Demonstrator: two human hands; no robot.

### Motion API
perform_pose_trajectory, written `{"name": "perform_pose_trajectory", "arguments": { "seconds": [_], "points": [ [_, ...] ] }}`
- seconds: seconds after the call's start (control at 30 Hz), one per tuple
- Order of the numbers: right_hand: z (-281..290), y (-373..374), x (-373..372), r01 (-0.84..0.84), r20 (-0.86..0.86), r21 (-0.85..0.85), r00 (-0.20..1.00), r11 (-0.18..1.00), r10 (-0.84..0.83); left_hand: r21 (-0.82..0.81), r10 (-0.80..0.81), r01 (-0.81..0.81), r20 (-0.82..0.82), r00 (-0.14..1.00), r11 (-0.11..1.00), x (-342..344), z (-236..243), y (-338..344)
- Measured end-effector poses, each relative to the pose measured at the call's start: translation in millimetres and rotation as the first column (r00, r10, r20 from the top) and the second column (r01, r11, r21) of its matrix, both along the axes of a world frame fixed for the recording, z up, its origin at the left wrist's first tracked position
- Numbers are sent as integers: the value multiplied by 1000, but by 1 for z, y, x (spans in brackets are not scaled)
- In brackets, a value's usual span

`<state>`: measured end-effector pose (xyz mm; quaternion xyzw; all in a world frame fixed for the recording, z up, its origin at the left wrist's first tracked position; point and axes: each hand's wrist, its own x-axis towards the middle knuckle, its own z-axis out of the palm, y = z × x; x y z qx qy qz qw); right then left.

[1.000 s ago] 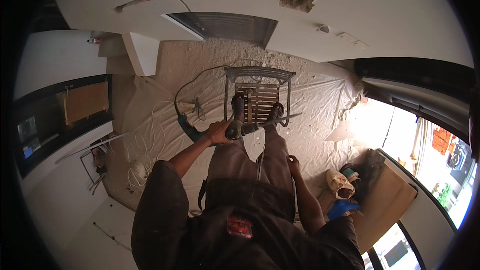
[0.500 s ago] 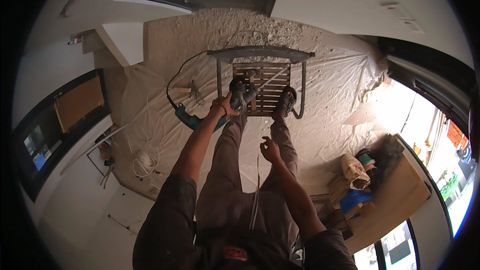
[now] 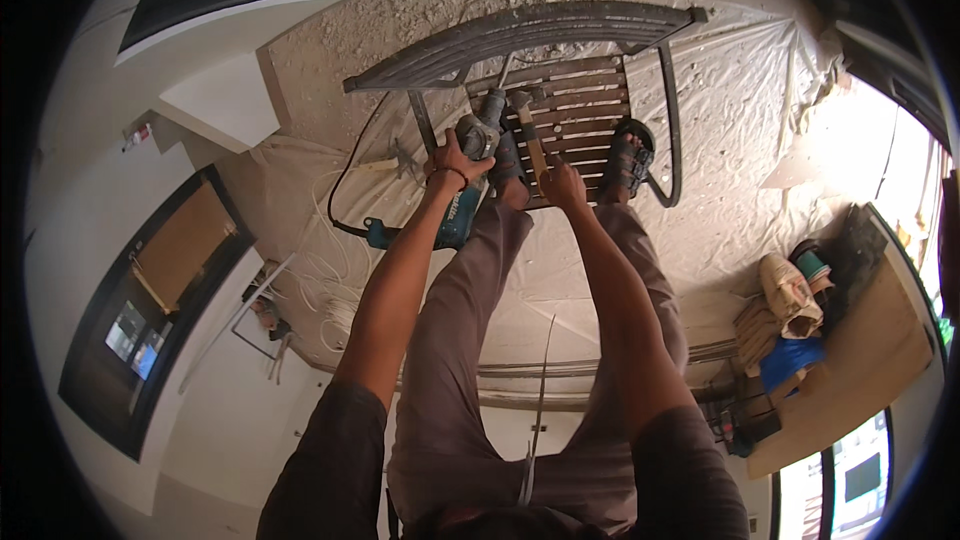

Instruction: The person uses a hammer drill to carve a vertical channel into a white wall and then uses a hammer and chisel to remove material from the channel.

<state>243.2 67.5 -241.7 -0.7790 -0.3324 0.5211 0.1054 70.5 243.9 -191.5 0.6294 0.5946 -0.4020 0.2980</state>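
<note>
My left hand grips the front of a teal and grey rotary hammer drill, behind its chuck, beside my left foot. A long bit points away from it over the seat slats. Down at the hammer, a claw hammer type with a wooden handle, my right hand has its fingers closed around the handle's near end. The hammer's head lies on the slats. Both my sandalled feet stand on the slatted seat of a dark metal-framed bench, its backrest on the far side.
A crumpled plastic sheet covers the floor, with rubble beyond the bench. The drill's black cord loops to the left. White cable lies at left. A wooden board, paper sack and blue bag are at right.
My right hand has reached forward and down and taken hold of the hammer's handle. The view has moved closer to the bench; my left hand keeps the drill.
</note>
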Motion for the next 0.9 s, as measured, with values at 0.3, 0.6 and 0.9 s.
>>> {"name": "perform_pose_trajectory", "arguments": {
  "seconds": [0.3,0.6,0.9],
  "points": [
    [-115,19,-54,150,230,-83,965,985,-128,-22,-50,52,86,995,998,29,-14,14],
    [-141,8,-44,137,174,-29,976,990,-130,28,136,-138,57,989,990,58,-62,10],
    [-50,-40,-16,599,148,-9,793,801,-591,74,221,-228,84,972,971,78,-101,-18]
  ]
}}
